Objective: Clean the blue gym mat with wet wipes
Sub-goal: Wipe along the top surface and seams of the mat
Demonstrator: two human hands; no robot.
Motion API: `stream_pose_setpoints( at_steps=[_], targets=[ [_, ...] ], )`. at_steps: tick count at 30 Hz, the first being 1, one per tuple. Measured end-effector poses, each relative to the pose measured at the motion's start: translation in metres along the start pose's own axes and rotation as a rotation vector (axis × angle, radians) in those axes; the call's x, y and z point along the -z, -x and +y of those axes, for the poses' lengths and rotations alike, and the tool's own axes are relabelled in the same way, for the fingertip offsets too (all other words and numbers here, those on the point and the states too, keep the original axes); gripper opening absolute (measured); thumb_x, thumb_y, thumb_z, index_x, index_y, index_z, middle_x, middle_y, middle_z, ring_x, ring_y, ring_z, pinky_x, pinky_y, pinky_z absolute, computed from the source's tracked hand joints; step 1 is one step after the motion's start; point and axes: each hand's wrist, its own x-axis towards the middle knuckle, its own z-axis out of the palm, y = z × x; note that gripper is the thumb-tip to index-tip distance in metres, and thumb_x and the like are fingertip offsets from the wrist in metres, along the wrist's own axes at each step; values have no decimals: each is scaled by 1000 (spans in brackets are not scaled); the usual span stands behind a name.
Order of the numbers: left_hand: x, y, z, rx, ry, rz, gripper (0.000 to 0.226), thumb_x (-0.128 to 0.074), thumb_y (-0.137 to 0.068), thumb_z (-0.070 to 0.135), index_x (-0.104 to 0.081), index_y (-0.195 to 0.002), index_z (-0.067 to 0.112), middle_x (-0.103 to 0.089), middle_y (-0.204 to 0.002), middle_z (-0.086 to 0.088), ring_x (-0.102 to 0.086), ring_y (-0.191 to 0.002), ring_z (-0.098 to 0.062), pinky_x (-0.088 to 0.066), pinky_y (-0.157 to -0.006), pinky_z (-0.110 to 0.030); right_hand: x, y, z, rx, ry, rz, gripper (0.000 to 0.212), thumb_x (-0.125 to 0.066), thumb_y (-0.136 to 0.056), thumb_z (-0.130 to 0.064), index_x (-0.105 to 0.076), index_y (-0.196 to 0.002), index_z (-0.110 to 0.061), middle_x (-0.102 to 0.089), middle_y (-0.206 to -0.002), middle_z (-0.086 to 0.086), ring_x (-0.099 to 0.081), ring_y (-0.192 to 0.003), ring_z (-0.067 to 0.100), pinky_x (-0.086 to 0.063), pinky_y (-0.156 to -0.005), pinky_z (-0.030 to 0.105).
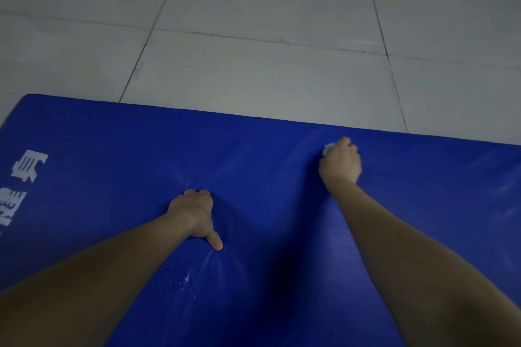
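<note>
Beneath both hands, flat on the pale tiled floor (pixel 267 22): the blue padded vinyl gym mat (pixel 282 177), dented and creased under pressure. Gripped in the right hand (pixel 341 162), a crumpled white wet wipe (pixel 328 148), pressed down near the mat's far edge. Braced nearer in, the left hand (pixel 194 214), fisted, empty, thumb out. Best to lean steadily, wipe in overlapping strokes, then tackle the white specks (pixel 186 279) just behind the left thumb.

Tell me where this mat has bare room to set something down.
Free: the blue mat between the white lettering and the left hand, and right of the right hand, which grips the wipe. The tiled floor beyond the far edge too. Crowded: between the hands.
</note>
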Motion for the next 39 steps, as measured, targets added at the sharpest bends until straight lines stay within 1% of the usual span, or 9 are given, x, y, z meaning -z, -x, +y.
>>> stream_pose_setpoints(
  at_steps=[5,9,15,20,24,30,33,36,39],
  targets=[
    [2,0,1,8,-13,-4,123,-90,-52,67,-32,-147,15,-43,-141,-6,-53,-123,-24,-54,-95,-37,-27,60,-84,356,10,-90,27,-52,-99,-20,-44,-122,-8,-55,-117,14,-57,-104,28,-50,-82,35],
    [1,1,1,4,-11,-10,124,-90,-54,66,-30,-149,15,-42,-142,-6,-54,-124,-25,-55,-97,-38,-28,59,-83,581,-10,-154,18,-58,-91,-9,-48,-106,-12,-55,-106,9,-57,-93,26,-41,-68,32],
    [1,2,-1,-9,7,-5,125,-90,-52,67,-32,-148,14,-42,-142,-7,-53,-122,-23,-54,-96,-36,9,-23,7,250,117,-35,35,-63,-87,-13,-52,-119,-11,-53,-122,15,-53,-113,36,-46,-87,44],
    [0,0,-2,-19,6,0,128,-90,-51,67,-30,-150,13,-42,-143,-7,-52,-124,-23,-54,-98,-36,17,-58,43,-66,99,-18,34,-54,-98,-25,-48,-126,-6,-54,-125,21,-54,-114,39,-46,-83,47],
    [0,0,-1,-15,1,-3,122,-90,-51,67,-34,-146,15,-44,-138,-5,-53,-120,-22,-54,-95,-35,0,-38,-12,36,7,-18,33,-48,-102,-26,-45,-127,-5,-53,-124,21,-53,-113,37,-43,-76,41],
    [1,1,-1,-8,-18,-8,126,-89,-53,68,-29,-150,14,-42,-142,-7,-53,-122,-23,-54,-97,-37,-29,30,-96,488,2,-86,34,-60,-94,-18,-46,-123,-7,-52,-123,18,-51,-114,32,-47,-92,37],
    [1,1,-1,-8,-20,-4,130,-89,-54,68,-25,-153,14,-40,-145,-7,-52,-125,-24,-54,-98,-38,-22,26,-85,667,17,-124,28,-60,-88,-6,-52,-115,-8,-53,-117,15,-53,-105,32,-45,-85,36],
    [1,0,0,-7,-27,-10,129,-89,-54,68,-27,-152,14,-41,-143,-7,-52,-125,-24,-54,-97,-38,-4,-8,-45,529,148,-16,27,-60,-81,-7,-56,-108,-13,-54,-110,11,-55,-100,32,-45,-78,39],
    [0,-1,0,-10,-26,-5,125,-89,-52,68,-31,-149,15,-43,-140,-6,-53,-122,-23,-54,-96,-37,9,-33,-7,229,157,85,28,-59,-89,-14,-55,-116,-11,-54,-119,15,-51,-109,33,-42,-86,43]
  ],
)
